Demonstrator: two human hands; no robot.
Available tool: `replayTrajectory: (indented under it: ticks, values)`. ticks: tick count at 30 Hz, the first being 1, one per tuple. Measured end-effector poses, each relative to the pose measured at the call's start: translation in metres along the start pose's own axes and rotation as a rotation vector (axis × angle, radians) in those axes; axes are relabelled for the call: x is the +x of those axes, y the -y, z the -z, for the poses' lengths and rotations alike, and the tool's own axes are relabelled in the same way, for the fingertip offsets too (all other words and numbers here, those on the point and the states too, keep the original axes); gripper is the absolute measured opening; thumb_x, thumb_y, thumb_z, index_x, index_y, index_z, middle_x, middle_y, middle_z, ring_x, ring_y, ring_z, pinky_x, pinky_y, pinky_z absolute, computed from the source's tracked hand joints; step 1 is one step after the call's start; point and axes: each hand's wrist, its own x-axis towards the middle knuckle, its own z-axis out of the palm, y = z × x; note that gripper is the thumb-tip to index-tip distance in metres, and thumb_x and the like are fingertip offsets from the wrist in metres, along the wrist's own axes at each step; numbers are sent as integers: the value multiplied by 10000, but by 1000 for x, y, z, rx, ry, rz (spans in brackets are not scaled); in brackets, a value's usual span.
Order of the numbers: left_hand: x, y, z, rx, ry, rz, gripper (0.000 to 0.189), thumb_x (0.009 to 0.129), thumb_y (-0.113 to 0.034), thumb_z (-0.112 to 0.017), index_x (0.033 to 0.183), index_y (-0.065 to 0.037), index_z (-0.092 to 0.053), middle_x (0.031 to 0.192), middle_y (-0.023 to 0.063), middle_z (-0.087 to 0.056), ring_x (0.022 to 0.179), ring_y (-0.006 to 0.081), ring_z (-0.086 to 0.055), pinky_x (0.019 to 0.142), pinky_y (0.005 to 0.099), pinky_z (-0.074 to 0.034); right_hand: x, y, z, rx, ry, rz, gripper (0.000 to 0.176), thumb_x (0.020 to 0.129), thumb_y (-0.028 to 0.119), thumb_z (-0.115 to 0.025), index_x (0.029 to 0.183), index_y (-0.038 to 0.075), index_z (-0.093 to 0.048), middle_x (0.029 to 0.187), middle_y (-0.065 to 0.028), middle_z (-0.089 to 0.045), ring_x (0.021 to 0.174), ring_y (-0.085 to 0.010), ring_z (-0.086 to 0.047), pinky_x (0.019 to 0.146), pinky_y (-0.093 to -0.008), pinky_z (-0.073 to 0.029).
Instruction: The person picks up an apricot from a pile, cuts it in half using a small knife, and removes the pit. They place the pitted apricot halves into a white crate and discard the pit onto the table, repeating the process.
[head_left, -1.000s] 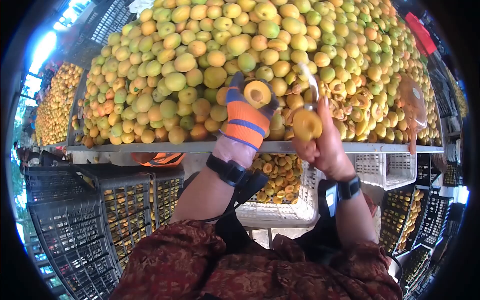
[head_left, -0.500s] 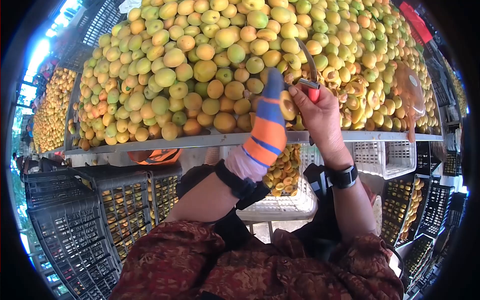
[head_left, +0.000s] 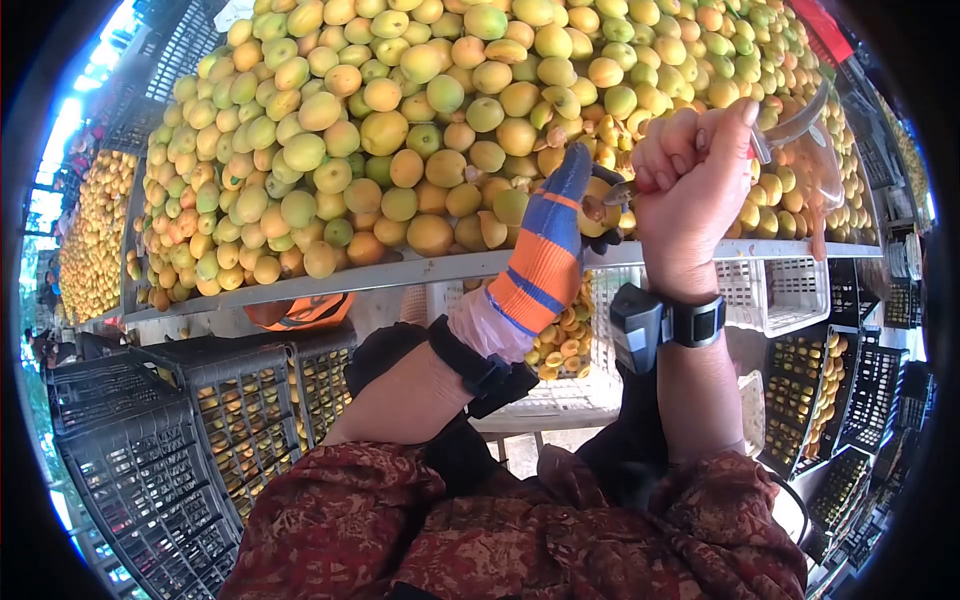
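Note:
My left hand [head_left: 555, 235], in an orange and blue striped glove, is closed around an apricot half [head_left: 594, 208] at the front edge of a large fruit pile [head_left: 350, 150]. My bare right hand [head_left: 692, 180] is turned over and closed on the handle of a curved knife [head_left: 798, 118], whose blade points up and right. A small metal tip [head_left: 618, 194] shows between the hands, touching the fruit in the glove. Cut apricot pieces lie among the whole ones behind my hands.
A metal table rim [head_left: 400, 273] runs below the pile. Under it, a white basket [head_left: 560, 398] holds fruit pieces. Black crates [head_left: 140, 470] stand at left, more crates [head_left: 800, 400] at right. An orange bag or cloth [head_left: 305, 311] is under the rim.
My right hand has moved right and rolled over, swinging the curved blade away from my left hand. My gloved hand has shifted slightly, and the apricot in it is mostly covered now.

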Motion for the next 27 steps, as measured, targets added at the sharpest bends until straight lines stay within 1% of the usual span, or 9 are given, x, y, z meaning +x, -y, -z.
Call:
replayTrajectory:
  ticks: [7, 10, 13, 15, 19, 22, 24, 25, 27]
  values:
    - [1, 6, -2, 345, -61, -239, 272, 943, -291, -432, 924, -53, -563, 767, 8, -557, 603, 81, -486, 528, 225, -412, -11, -13, -2, -226, 75, 97, 488, 903, 443, -499, 582, 89, -402, 472, 2, -406, 388, -70, -335, 367, -225, -260]
    - [5, 10, 1, 319, -91, -291, 235, 922, -262, -488, 846, -55, -566, 651, -7, -528, 515, 69, -485, 417, 219, -360, -8, -12, -3, -144, 10, 13, 470, 906, 423, -505, 590, 104, -366, 481, 21, -343, 400, -69, -294, 378, -221, -233]
    - [19, 20, 13, 546, -24, -491, 222, 911, -221, -500, 874, -12, -560, 615, 38, -518, 562, 116, -513, 490, 279, -406, -7, -15, 0, -119, -24, -53, 450, 918, 412, -488, 615, 104, -364, 488, 28, -322, 412, -65, -284, 382, -217, -224]
    - [31, 26, 18, 792, 50, -775, 159, 881, -151, -504, 896, -2, -559, 665, 111, -541, 626, 213, -555, 568, 337, -432, -15, -14, -5, -370, 86, 130, 415, 918, 388, -503, 648, 88, -406, 502, 18, -382, 422, -65, -331, 389, -212, -251]
    - [31, 25, 17, 828, 52, -607, 110, 842, -90, -508, 910, -27, -568, 782, 161, -563, 688, 305, -574, 576, 364, -436, -17, -26, 7, -575, 215, 337, 335, 909, 308, -548, 696, 68, -453, 535, 11, -437, 454, -52, -359, 417, -197, -283]
    - [28, 23, 17, 686, 11, -396, 96, 839, -93, -514, 895, -36, -567, 783, 151, -563, 697, 298, -574, 578, 357, -436, -15, -35, 12, -518, 168, 253, 339, 908, 301, -551, 685, 72, -437, 549, 14, -437, 463, -49, -354, 419, -199, -285]
    - [31, 21, 18, 1203, -25, -1018, 115, 852, -132, -518, 868, -25, -558, 669, 142, -526, 627, 245, -548, 571, 350, -427, -9, -32, 10, -349, 49, 77, 393, 909, 361, -529, 655, 92, -398, 526, 29, -374, 445, -59, -315, 403, -214, -256]
    - [28, 17, 14, 1204, -22, -1016, 115, 852, -132, -518, 868, -25, -558, 669, 142, -526, 627, 245, -548, 571, 350, -427, -2, -25, 10, -186, -44, -78, 420, 908, 395, -518, 639, 107, -374, 510, 39, -328, 433, -67, -285, 393, -223, -234]
    - [21, 6, 5, 403, -111, -189, 148, 864, -187, -536, 847, -41, -556, 636, 69, -501, 612, 168, -513, 554, 315, -414, 9, -25, 17, 46, -171, -184, 452, 906, 456, -485, 620, 140, -334, 507, 45, -244, 424, -83, -219, 390, -237, -198]
